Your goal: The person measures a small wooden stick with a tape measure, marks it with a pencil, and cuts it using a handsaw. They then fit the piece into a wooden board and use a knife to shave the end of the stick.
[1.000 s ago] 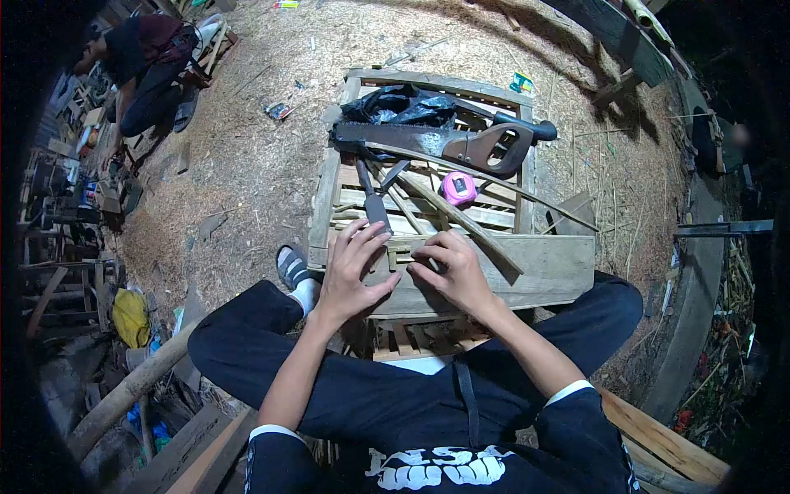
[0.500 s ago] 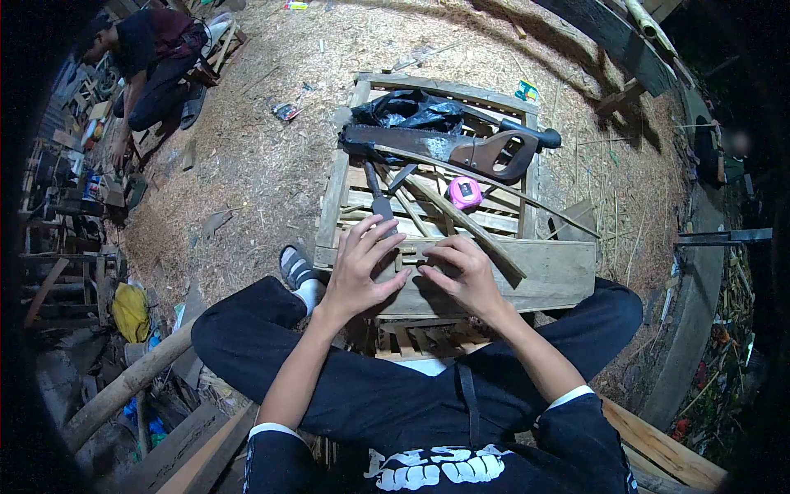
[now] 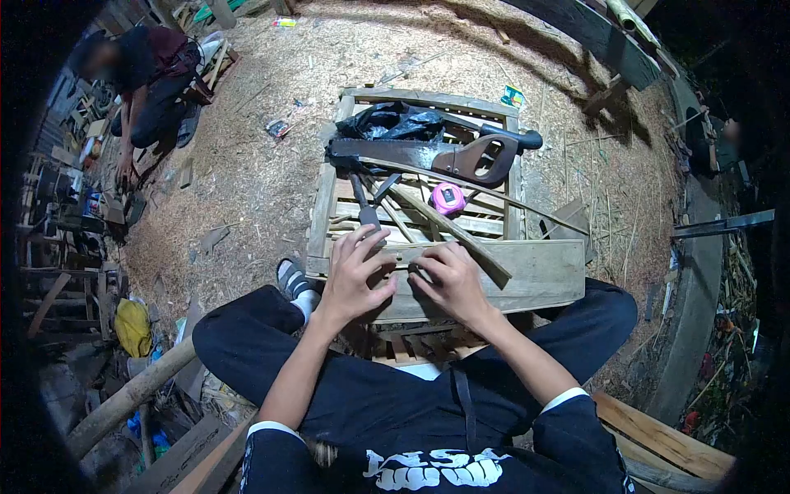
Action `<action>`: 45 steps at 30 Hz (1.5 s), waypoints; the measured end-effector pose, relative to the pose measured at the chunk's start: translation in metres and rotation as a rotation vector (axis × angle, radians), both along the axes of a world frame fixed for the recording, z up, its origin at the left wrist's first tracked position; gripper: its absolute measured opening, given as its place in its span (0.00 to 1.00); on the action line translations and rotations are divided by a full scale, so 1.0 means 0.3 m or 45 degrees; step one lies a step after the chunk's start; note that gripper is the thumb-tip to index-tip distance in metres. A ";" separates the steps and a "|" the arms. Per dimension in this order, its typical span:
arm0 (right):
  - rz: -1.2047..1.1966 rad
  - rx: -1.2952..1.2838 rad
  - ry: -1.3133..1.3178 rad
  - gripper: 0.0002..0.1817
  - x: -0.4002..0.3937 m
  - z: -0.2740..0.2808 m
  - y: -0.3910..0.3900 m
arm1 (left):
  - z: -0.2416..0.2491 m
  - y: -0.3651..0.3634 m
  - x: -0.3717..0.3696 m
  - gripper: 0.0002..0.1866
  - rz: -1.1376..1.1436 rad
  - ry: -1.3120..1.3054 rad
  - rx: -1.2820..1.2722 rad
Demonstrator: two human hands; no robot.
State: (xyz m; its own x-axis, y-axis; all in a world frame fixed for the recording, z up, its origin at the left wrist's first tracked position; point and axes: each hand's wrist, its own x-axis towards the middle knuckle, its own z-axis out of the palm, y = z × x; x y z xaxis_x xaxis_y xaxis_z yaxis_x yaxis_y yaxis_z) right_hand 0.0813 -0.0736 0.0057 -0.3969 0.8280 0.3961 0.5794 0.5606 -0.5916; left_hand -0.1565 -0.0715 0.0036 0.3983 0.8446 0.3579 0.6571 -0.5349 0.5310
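Both my hands are over a grey wooden plank (image 3: 539,276) lying across the near end of a slatted wooden frame (image 3: 322,202). A small thin piece of wood (image 3: 401,267) shows between my fingertips, partly hidden. My left hand (image 3: 352,278) has its curved fingers at the piece's left end, the thumb lower down. At the right end, my right hand (image 3: 451,281) bends its fingers in toward it. Just beyond my left hand lies a dark-handled chisel (image 3: 368,212). A pink tape measure (image 3: 448,198) and a wooden strip (image 3: 461,239) lie past my right hand.
A handsaw (image 3: 428,155) and a black plastic bag (image 3: 391,122) lie on the frame's far half. Sawdust and shavings cover the ground (image 3: 247,123). Another person (image 3: 152,82) crouches at upper left; a second person (image 3: 714,142) is at far right.
My view has shifted slightly, so the frame and tools appear further left. My right hand has come a little closer to my left, and its fingers are bent further in.
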 end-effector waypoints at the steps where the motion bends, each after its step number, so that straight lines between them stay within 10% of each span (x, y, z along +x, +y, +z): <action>1: 0.006 0.004 -0.025 0.14 -0.010 0.001 -0.003 | -0.004 -0.007 0.002 0.16 -0.002 0.001 -0.001; 45: -0.408 -0.312 0.172 0.06 -0.129 -0.014 -0.038 | -0.009 -0.044 0.028 0.09 0.207 -0.057 -0.151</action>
State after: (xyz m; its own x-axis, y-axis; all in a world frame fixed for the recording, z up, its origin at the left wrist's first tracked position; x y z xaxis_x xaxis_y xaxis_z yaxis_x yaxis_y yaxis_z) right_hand 0.0425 -0.0850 0.0016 -0.0625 0.9772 0.2027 0.6095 0.1982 -0.7676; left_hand -0.1482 -0.0849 0.0011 0.2391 0.9338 0.2662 0.7043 -0.3555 0.6144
